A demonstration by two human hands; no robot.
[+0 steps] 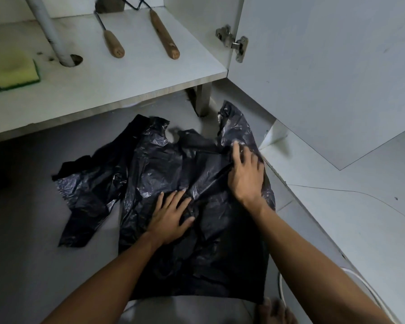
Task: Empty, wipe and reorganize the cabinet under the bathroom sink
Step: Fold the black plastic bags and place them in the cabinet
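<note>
At centre frame, a black plastic bag (173, 174) lies spread and crumpled on the grey floor (28, 230) in front of the cabinet (136, 85). Left hand (171, 218): palm down on the bag near its middle, fingers straight and spread, pressing the plastic flat. Right hand (246, 174): on the bag's upper right portion, fingers extended and slightly blurred, tips touching the plastic beside one raised bag handle; whether any fingertip pinches the film cannot be determined.

Upper left of the frame: the cabinet floor, white and marked with dark spots. A white drain pipe (49, 31) passes down through a round hole in it. Two yellow-green sponges (14, 71) sit at the far left edge. Two wooden-handled tools (164, 33) lie side by side to the right of the pipe, handles pointing toward the front edge.

Upper right of the frame: the cabinet door (325, 66) stands open, with a metal hinge (236, 43) on its inner face.
</note>
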